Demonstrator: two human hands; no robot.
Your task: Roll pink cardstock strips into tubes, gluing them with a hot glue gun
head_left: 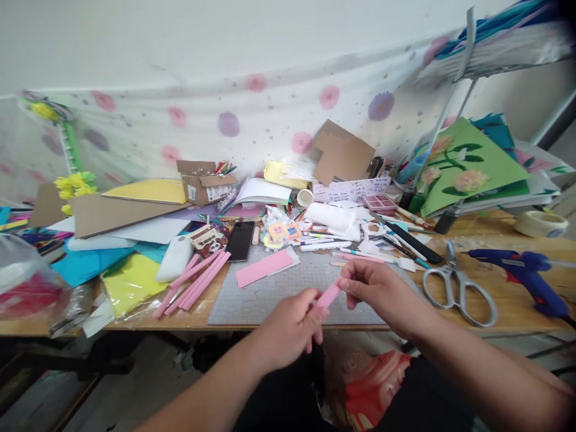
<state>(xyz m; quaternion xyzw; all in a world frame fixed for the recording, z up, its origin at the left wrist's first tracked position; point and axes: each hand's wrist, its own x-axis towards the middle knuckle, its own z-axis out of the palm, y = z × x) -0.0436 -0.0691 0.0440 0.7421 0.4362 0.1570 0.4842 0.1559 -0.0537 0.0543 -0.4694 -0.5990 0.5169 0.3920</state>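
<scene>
Between my two hands, over the front edge of the cutting mat [270, 303], is a narrow pink strip [330, 294], perhaps paper or foam. My left hand [292, 324] grips its lower end, thumb on top. The fingertips of my right hand [371, 288] pinch the upper end. On the mat behind my hands lies a flat pink sheet [264, 268], partly over a white piece. Several pink rolled tubes [204, 285] rest to the left of the mat.
Silver scissors [459, 285] and a blue glue gun [517, 270] lie on the right. A black phone [240, 241] sits behind the tubes. Pens and paper scraps [330, 217] crowd the back. A yellow sheet [132, 282] is at left, and a tape roll [540, 224] stands far right.
</scene>
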